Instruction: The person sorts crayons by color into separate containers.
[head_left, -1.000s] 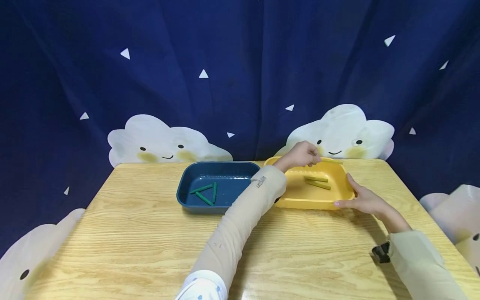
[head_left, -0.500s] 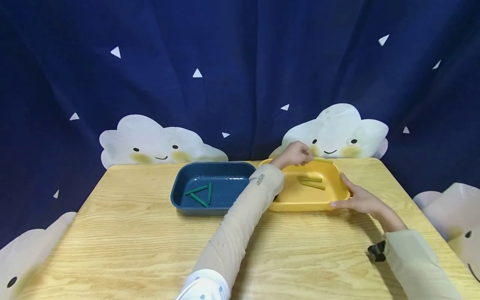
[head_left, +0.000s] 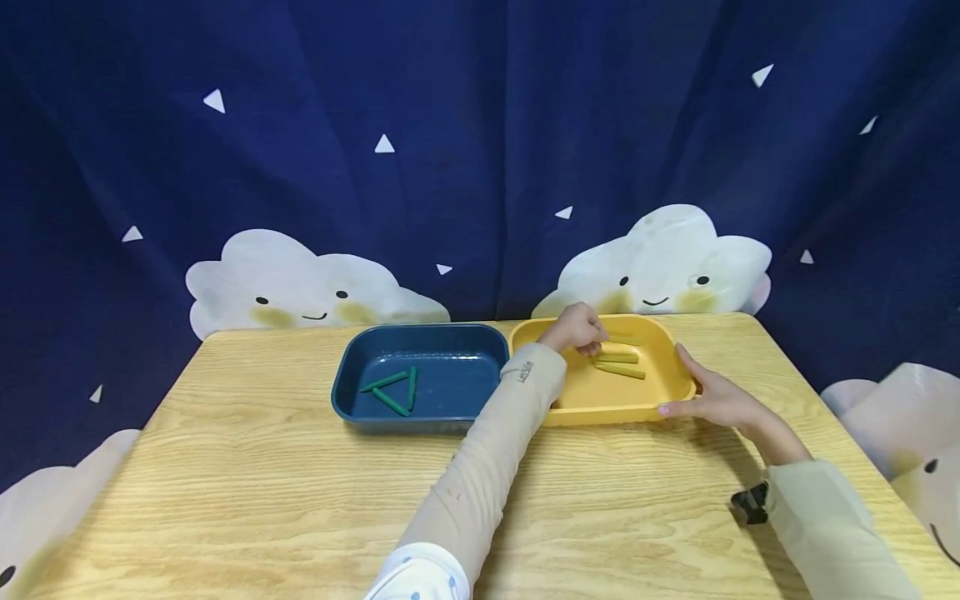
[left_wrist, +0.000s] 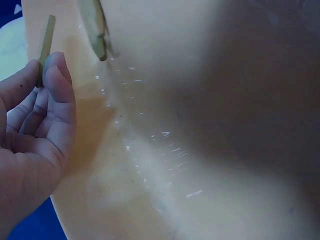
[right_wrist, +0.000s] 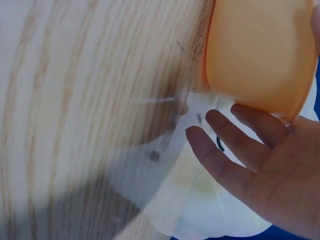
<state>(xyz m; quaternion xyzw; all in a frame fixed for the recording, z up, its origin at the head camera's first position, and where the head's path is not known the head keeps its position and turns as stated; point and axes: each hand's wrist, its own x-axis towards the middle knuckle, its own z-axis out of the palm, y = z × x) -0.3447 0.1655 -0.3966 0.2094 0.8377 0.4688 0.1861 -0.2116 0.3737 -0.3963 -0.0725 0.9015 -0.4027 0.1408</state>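
My left hand [head_left: 577,327] pinches an olive-yellow stick [left_wrist: 47,37] between thumb and forefinger, inside the yellow tray [head_left: 600,414] near its back wall. Two more yellow sticks, a front one [head_left: 619,371] and a rear one [head_left: 617,358], lie on the tray floor just right of the hand. At the tray's right end is my right hand [head_left: 723,400], its thumb on the front wall and its fingers at the end wall. In the right wrist view those fingers [right_wrist: 235,145] are spread and fairly straight, the forefinger against the tray's end.
A dark blue tray [head_left: 420,423] stands left of the yellow one, with three green sticks [head_left: 392,402] laid in a triangle. Both trays sit at the back of the wooden table [head_left: 262,492], before a navy curtain [head_left: 450,167] with cloud prints. My left forearm crosses between the trays.
My left hand has come down and slightly left from the back rim into the yellow tray, with the stick still pinched. The right hand keeps its place on the tray; the head view has shifted slightly.
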